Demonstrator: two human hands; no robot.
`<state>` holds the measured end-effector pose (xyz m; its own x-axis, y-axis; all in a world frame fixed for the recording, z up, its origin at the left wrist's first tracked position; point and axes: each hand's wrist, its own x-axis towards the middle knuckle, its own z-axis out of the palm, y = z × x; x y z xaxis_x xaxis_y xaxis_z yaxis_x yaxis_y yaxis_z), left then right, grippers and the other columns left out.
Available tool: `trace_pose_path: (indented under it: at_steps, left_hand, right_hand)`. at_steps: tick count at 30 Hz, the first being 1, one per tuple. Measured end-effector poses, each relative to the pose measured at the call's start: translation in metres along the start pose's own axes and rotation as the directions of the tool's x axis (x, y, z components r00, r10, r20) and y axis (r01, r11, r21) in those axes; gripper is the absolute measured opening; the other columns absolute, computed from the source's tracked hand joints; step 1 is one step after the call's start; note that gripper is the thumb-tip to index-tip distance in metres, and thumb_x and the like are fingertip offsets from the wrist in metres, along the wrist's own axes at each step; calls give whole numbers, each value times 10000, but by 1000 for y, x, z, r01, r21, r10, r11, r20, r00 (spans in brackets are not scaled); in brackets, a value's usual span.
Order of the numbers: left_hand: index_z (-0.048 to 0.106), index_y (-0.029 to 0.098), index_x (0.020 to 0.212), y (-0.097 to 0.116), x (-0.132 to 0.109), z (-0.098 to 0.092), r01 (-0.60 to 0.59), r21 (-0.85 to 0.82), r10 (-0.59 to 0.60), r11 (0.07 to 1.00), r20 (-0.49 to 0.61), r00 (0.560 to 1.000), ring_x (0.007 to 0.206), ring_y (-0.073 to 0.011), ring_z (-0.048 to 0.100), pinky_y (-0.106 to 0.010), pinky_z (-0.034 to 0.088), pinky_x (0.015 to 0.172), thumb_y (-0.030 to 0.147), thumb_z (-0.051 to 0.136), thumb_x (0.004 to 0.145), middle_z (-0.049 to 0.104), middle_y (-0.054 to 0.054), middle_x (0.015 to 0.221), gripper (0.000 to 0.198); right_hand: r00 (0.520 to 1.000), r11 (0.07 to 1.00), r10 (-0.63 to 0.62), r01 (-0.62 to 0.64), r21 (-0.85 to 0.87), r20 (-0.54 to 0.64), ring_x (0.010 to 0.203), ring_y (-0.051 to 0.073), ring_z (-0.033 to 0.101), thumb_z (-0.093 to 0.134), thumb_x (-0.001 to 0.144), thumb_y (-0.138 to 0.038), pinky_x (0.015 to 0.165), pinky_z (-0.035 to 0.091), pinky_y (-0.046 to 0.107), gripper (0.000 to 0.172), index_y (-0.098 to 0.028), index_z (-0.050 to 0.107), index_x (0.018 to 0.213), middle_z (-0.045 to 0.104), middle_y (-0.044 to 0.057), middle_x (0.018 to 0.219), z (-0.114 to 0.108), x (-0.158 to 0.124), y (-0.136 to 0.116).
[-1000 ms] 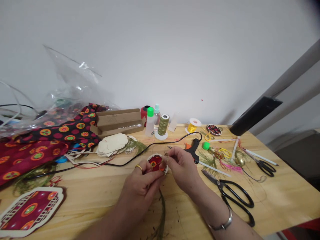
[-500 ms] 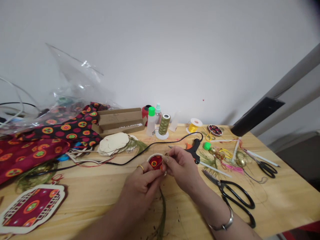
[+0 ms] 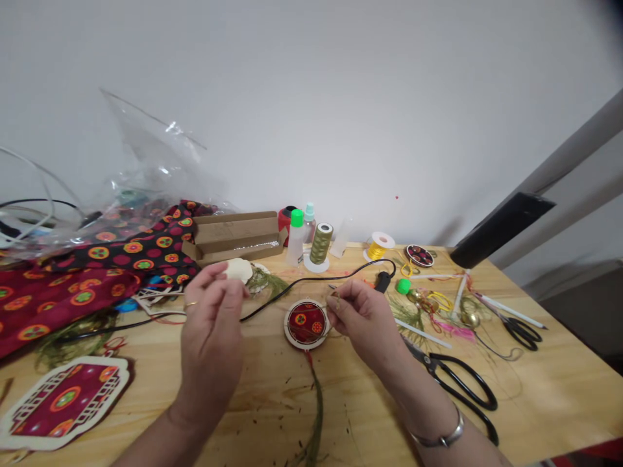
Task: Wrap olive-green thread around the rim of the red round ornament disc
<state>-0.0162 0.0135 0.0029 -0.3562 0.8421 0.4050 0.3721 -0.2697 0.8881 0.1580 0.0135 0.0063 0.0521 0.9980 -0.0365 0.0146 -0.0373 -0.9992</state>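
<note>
A round pendant point(image 3: 307, 322) with a pale rim and dark red flowered cloth lies flat on the table between my hands. From its lower edge hangs a red cord with a long olive-green tassel point(image 3: 316, 402). My right hand point(image 3: 363, 324) is at the pendant's right edge, thumb and forefinger pinched on a fine greenish thread point(image 3: 331, 299). Raised to the left, apart from the pendant, my left hand point(image 3: 214, 331) has thumb and forefinger pressed together. Whatever it pinches is too thin to make out.
Large black-handled scissors point(image 3: 462, 383) lie right of my right wrist. A black cable point(image 3: 272, 301) crosses behind the pendant. Farther back stand a green-capped bottle point(image 3: 295, 240), an olive thread cone point(image 3: 321, 245) and a yellow spool point(image 3: 378, 246). A larger flowered panel point(image 3: 63, 402) lies front left.
My left hand has let go of the pendant and moved left and up. The pendant now rests uncovered on the table. My right hand stays pinched near its right edge.
</note>
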Motion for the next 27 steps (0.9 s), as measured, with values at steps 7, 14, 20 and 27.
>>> trace_pose_path:
  at_steps: [7,14,20,27]
  left_hand:
    - [547,213,1086,6,-15,9,73,-169,1,983,403,915,1157,-189,450,-310,324,993,237,444,850,527,-41,1238,259]
    - [569,193,1124,2,-20,11,201,-42,-122,979,667,735,998,-195,567,-303,426,877,319,405,859,629,-50,1115,336]
    - [600,193,1098,2,-20,13,233,-57,-127,971,702,701,952,-196,589,-283,456,825,293,470,823,642,-46,1098,320]
    - [701,202,878,2,-19,15,253,-17,-181,967,652,736,812,-179,624,-228,467,727,240,565,752,714,-17,884,190]
  right_hand:
    - [996,1000,-10,12,-27,84,461,76,441,549,725,-210,456,363,196,115,-176,474,644,484,-51,505,7,-6,7]
    - [988,993,-57,71,-95,146,498,74,471,501,738,-126,478,390,188,109,-175,485,641,498,-44,564,13,-11,11]
    - [984,974,-105,131,-186,145,508,78,462,494,736,-107,483,375,184,122,-180,504,638,492,-47,539,11,-8,16]
    - [984,958,-116,146,-246,133,532,88,484,486,713,-78,522,387,196,137,-184,509,629,525,-40,556,10,-7,18]
